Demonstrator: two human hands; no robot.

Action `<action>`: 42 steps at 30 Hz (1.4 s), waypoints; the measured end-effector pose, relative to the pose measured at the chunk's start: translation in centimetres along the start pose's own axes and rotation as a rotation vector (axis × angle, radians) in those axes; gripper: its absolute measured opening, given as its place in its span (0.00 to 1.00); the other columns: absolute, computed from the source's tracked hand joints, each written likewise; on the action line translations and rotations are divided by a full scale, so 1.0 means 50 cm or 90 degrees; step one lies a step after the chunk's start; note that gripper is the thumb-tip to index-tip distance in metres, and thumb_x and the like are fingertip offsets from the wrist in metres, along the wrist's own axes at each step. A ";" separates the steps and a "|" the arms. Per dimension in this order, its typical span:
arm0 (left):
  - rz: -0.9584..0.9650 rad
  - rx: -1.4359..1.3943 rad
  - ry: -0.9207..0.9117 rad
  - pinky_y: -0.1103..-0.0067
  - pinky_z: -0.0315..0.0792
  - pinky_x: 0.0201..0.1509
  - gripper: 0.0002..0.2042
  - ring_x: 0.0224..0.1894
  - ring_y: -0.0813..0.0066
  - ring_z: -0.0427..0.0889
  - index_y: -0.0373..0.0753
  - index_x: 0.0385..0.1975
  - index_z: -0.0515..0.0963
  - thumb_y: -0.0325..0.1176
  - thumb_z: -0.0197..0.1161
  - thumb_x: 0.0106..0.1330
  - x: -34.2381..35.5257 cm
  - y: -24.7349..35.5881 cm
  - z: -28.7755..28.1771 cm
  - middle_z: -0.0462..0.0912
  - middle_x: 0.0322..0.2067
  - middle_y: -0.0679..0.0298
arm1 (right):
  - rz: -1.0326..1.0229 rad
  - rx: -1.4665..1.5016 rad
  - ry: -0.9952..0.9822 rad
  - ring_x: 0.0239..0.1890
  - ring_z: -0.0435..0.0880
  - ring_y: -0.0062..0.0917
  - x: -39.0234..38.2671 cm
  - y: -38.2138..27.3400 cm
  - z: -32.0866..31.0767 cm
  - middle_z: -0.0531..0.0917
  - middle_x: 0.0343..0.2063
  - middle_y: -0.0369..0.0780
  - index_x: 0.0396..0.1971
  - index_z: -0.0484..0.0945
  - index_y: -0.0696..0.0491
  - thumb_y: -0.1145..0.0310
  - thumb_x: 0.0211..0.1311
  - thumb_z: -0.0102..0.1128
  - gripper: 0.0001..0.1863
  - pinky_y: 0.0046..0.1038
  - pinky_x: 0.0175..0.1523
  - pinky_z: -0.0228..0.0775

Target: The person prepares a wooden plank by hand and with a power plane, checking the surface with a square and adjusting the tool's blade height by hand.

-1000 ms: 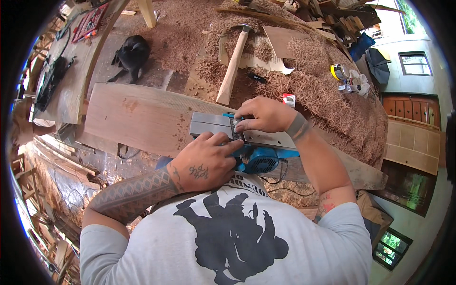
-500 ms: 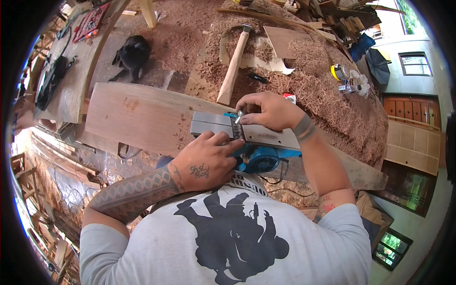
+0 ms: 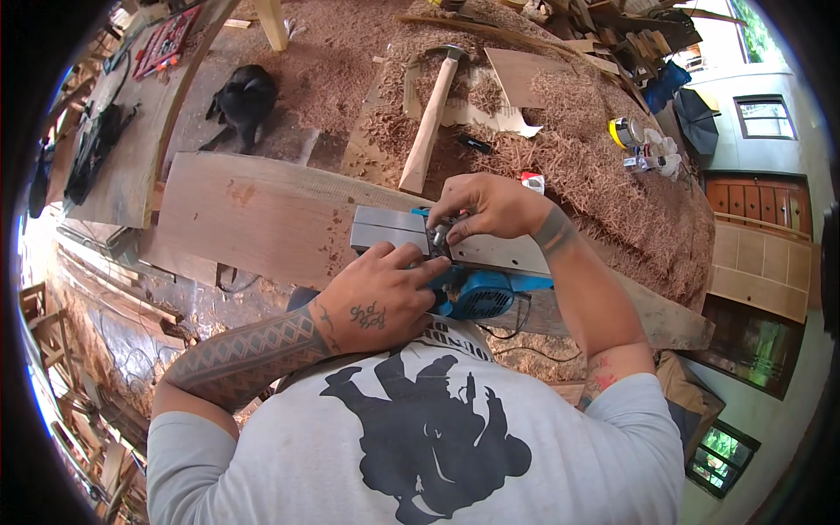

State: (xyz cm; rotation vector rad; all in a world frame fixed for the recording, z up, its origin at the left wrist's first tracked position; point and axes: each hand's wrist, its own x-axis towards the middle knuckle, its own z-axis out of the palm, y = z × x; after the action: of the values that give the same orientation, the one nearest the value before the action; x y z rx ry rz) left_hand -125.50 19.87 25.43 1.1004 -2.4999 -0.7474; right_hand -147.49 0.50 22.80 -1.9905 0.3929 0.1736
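Note:
An upturned blue electric planer [image 3: 483,293] with a silver sole rests across a pale wooden board [image 3: 236,214] in front of me. My left hand [image 3: 376,293] wraps the near side of the planer, fingertips at the dark blade slot. My right hand [image 3: 494,206] pinches a small silver metal piece [image 3: 439,234] at that slot, just beyond my left fingers; its exact kind is hard to make out. A power cord [image 3: 516,331] hangs below the planer. Beyond the board lies a hammer [image 3: 433,118] with a long wooden handle.
A black dog [image 3: 241,101] is on the floor at upper left, beside a bench [image 3: 179,52] bearing tools. Wood shavings [image 3: 604,201] are heaped behind the board, with cans [image 3: 626,133] among them. Wood offcuts [image 3: 595,52] are piled at upper right; a wooden door [image 3: 757,192] stands at right.
My right fingertips rose slightly with the silver piece, then moved back down to the slot. A person's hand at the far left edge has gone from view. My left hand stays put.

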 end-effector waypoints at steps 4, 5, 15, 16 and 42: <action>-0.004 -0.002 -0.009 0.62 0.73 0.64 0.12 0.62 0.60 0.76 0.41 0.31 0.89 0.44 0.72 0.65 0.002 0.000 -0.001 0.79 0.68 0.59 | 0.021 0.046 0.004 0.42 0.86 0.31 -0.003 0.012 0.003 0.84 0.38 0.40 0.51 0.90 0.48 0.65 0.57 0.82 0.20 0.33 0.49 0.77; -0.003 -0.003 -0.007 0.62 0.73 0.64 0.12 0.62 0.60 0.76 0.41 0.30 0.89 0.44 0.73 0.65 0.003 0.001 0.000 0.79 0.68 0.59 | 0.023 0.034 0.006 0.42 0.86 0.30 -0.004 0.014 0.002 0.85 0.38 0.40 0.51 0.90 0.48 0.65 0.57 0.82 0.20 0.33 0.49 0.77; 0.005 -0.005 0.007 0.63 0.73 0.64 0.12 0.62 0.59 0.75 0.41 0.28 0.88 0.43 0.73 0.64 0.001 -0.001 0.002 0.79 0.67 0.58 | 0.008 0.033 0.003 0.42 0.85 0.30 0.001 0.006 -0.002 0.84 0.36 0.40 0.51 0.91 0.48 0.67 0.55 0.83 0.21 0.33 0.49 0.77; 0.005 -0.005 0.007 0.63 0.73 0.64 0.12 0.62 0.59 0.75 0.41 0.28 0.88 0.43 0.73 0.64 0.002 -0.001 0.002 0.79 0.67 0.58 | 0.008 0.033 0.003 0.42 0.85 0.30 0.002 0.006 -0.002 0.84 0.36 0.40 0.51 0.91 0.48 0.67 0.55 0.83 0.21 0.33 0.49 0.77; -0.003 0.000 -0.010 0.62 0.72 0.64 0.13 0.62 0.59 0.75 0.41 0.29 0.88 0.45 0.72 0.65 0.003 -0.001 0.000 0.78 0.69 0.59 | 0.111 -0.097 0.066 0.37 0.89 0.33 0.013 -0.030 0.017 0.91 0.33 0.45 0.40 0.92 0.55 0.51 0.57 0.81 0.22 0.33 0.45 0.79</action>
State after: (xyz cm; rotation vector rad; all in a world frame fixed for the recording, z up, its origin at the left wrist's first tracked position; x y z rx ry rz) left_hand -125.57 19.72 25.43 1.1053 -2.5106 -0.7601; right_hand -146.34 1.73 23.52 -2.1201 0.6371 0.2167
